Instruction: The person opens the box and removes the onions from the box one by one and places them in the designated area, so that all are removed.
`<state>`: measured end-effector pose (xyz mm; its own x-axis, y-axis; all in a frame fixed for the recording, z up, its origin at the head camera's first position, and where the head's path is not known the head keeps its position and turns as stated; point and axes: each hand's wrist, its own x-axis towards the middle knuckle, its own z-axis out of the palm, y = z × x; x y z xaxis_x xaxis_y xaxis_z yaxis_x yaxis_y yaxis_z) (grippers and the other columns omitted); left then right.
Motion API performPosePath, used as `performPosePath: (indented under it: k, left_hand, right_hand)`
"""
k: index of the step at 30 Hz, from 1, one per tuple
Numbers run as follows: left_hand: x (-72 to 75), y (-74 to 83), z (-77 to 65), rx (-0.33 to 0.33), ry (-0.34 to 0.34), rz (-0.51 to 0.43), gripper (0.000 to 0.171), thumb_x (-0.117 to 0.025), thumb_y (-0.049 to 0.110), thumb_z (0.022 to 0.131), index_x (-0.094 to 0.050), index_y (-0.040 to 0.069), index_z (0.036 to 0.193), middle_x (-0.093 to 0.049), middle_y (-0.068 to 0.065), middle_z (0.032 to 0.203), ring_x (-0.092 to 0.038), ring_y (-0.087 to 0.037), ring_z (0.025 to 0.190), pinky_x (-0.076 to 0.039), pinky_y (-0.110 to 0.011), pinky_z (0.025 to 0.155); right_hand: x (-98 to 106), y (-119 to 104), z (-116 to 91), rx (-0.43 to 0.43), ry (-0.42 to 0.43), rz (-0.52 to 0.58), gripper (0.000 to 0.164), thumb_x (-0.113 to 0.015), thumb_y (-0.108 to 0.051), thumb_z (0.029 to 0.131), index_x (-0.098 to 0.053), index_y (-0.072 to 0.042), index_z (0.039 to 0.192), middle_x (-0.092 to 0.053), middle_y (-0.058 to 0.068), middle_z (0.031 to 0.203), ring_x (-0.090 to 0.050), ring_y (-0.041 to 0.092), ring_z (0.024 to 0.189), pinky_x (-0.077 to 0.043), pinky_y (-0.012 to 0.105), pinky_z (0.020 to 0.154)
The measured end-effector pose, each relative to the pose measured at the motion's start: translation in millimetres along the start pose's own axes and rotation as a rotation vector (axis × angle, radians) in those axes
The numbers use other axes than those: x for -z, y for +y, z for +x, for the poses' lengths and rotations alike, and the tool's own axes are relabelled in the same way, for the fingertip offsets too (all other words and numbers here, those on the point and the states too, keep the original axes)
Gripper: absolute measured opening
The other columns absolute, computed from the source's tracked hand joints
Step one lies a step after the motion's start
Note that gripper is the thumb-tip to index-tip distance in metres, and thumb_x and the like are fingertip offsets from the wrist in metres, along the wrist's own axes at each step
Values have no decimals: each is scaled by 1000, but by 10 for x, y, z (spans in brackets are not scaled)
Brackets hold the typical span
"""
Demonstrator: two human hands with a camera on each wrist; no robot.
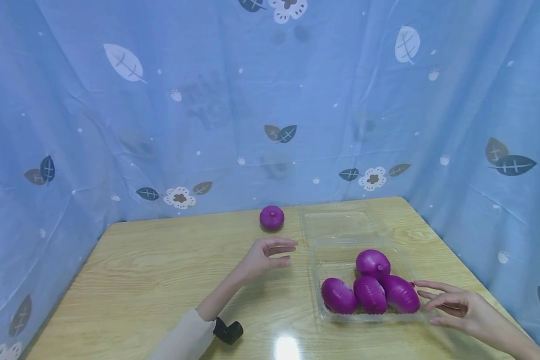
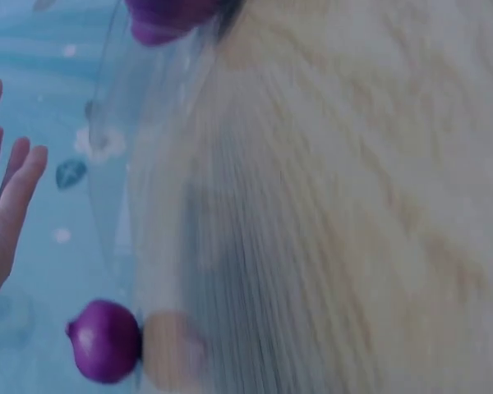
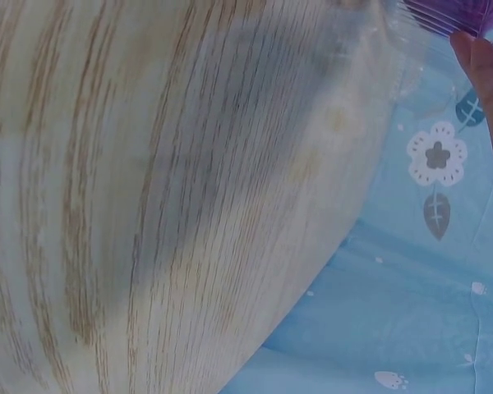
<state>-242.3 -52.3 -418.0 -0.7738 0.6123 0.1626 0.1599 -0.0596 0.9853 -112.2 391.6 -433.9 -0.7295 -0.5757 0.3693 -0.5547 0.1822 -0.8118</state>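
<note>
A clear plastic container (image 1: 333, 254) lies opened flat on the table, its lid (image 1: 337, 225) folded back. Several purple onions (image 1: 372, 295) sit in its base. One more onion (image 1: 272, 218) stands alone near the table's back edge. Between that onion and the container, my left hand (image 1: 270, 254) hovers with relaxed, spread fingers and holds nothing. Beside the container's right side is my right hand (image 1: 454, 305), its fingers loosely bent and nothing gripped. In the right wrist view its fingertips (image 3: 462, 45) are close to the container wall; whether they touch it I cannot tell.
The wooden table (image 1: 162, 270) has a glossy surface with a bright reflection at the front. Blue patterned curtain (image 1: 234, 100) hangs behind it and along both sides. A black device (image 1: 228, 331) is at my left sleeve.
</note>
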Motion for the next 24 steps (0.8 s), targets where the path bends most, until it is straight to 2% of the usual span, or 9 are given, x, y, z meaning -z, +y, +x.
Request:
performPosePath:
  k: [4, 8, 14, 16, 21, 24]
  left_hand:
    - [-133, 56, -12, -10, -78, -36, 44, -68, -5, 84, -56, -6, 127, -52, -23, 135, -51, -34, 124, -49, -40, 96]
    - [-276, 102, 2, -46, -193, -68, 45, -67, -9, 82, -55, -10, 125, -52, -27, 132, -51, -37, 123, -44, -46, 101]
    - [-473, 127, 65, -68, -318, -83, 45, -66, -16, 79, -55, -13, 123, -54, -24, 131, -54, -27, 122, -42, -45, 102]
    - [-527, 121, 99, -62, -344, -68, 44, -67, -14, 79, -57, -12, 122, -56, -21, 130, -54, -24, 122, -42, -43, 103]
    - [-622, 92, 204, -30, -415, 28, 42, -69, -9, 81, -59, -9, 122, -59, -16, 128, -55, -10, 120, -42, -29, 103]
    - [-665, 88, 283, -5, -467, 72, 44, -69, -8, 81, -58, -8, 124, -58, -16, 130, -53, -6, 120, -41, -23, 102]
  right_hand:
    - [3, 3, -2, -1, -8, 32, 33, -59, 24, 78, -64, 7, 105, -46, -4, 144, -49, 4, 124, -53, 20, 83]
    - [-2, 11, 3, 24, 6, -18, 35, -63, 24, 76, -66, 5, 105, -48, -3, 143, -53, 4, 120, -53, 19, 83]
    - [7, 16, 31, 42, -4, 11, 37, -63, 24, 75, -66, 6, 107, -49, 0, 142, -53, 6, 120, -51, 18, 86]
    - [7, 10, 33, 35, -2, 7, 37, -63, 24, 75, -66, 6, 107, -50, 0, 141, -53, 6, 120, -51, 18, 86]
    - [-6, -6, 20, 24, 31, -99, 38, -66, 22, 73, -69, 1, 104, -52, -1, 139, -55, 3, 117, -51, 15, 84]
    - [-14, -9, 16, 21, 44, -141, 38, -67, 22, 73, -70, -1, 103, -53, -1, 138, -55, 2, 117, -51, 15, 83]
